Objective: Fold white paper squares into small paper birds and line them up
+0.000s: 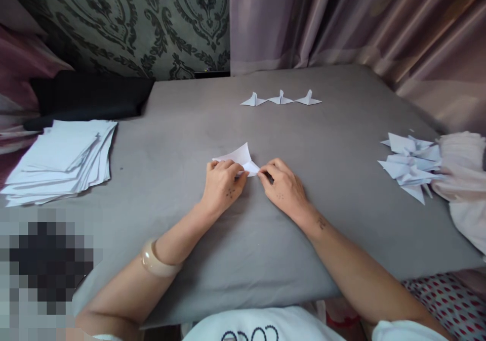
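A partly folded white paper piece with a peaked top (240, 155) is resting between the hands at mid-surface (182, 128), the left hand's (225, 180) fingers holding and hiding its near-left edge while the right hand's (284, 188) fingers are pinching its narrow right tip. Beyond, three small pointed white paper figures (281, 99) are standing in a row; loosely stacked white sheets (63, 151) are lying far left near a black cloth (91, 95), and more folded white shapes (412, 161) are crowding pale fabric (465, 179) at right.

Glossy cream bangle (154, 262) on left forearm (190, 237), white top (299, 322) with dark loops (250, 333) (small dark marks (321, 223) at right wrist (309, 222))
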